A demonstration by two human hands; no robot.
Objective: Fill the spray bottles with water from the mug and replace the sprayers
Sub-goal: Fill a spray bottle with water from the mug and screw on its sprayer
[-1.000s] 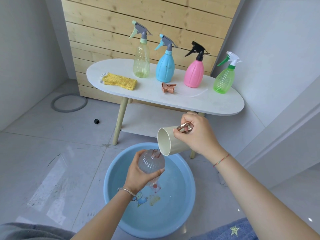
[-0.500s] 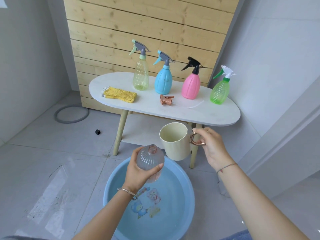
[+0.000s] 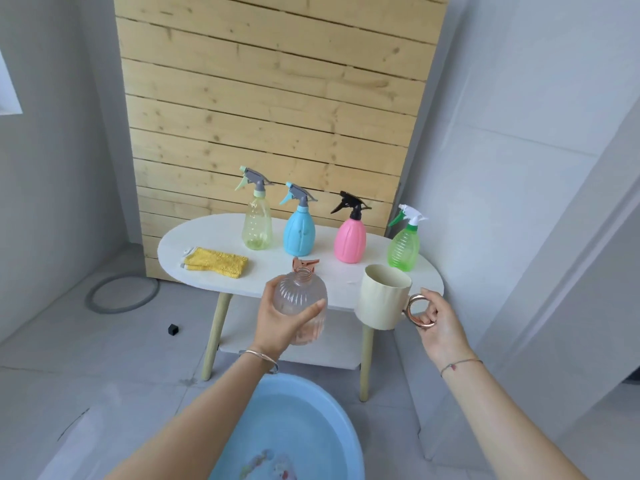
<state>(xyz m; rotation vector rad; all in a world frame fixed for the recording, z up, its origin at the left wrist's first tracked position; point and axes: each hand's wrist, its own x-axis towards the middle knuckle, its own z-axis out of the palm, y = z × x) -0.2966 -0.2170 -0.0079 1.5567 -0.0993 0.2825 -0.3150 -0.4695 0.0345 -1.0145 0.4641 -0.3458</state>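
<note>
- Our L hand (image 3: 278,323) wraps the clear ribbed bottle (image 3: 300,297) round its belly, thumb across the front. The bottle is upright, neck open, held in front of the table's near edge.
- Our R hand (image 3: 440,329) grips the cream mug (image 3: 381,301) by its copper ring handle (image 3: 416,311), fingers curled thru the ring. The mug is upright, just right of the bottle and not touching it. We can't tell if there's water inside.
- The copper sprayer (image 3: 305,262) lies on the white table (image 3: 207,233), showing just behind the bottle's neck.
- Far side of the table, L to R: yellowish bottle (image 3: 258,230), blue bottle (image 3: 299,236), pink bottle (image 3: 350,242), green bottle (image 3: 403,249) — all upright w/ sprayers on, standing apart.
- A yellow cloth (image 3: 216,262) lies on the table's left part.
- A blue basin (image 3: 273,407) w/ water sits on the floor near us, below our arms.
- Floor, left: a grey ring (image 3: 93,299) and a small black bit (image 3: 173,329).
</note>
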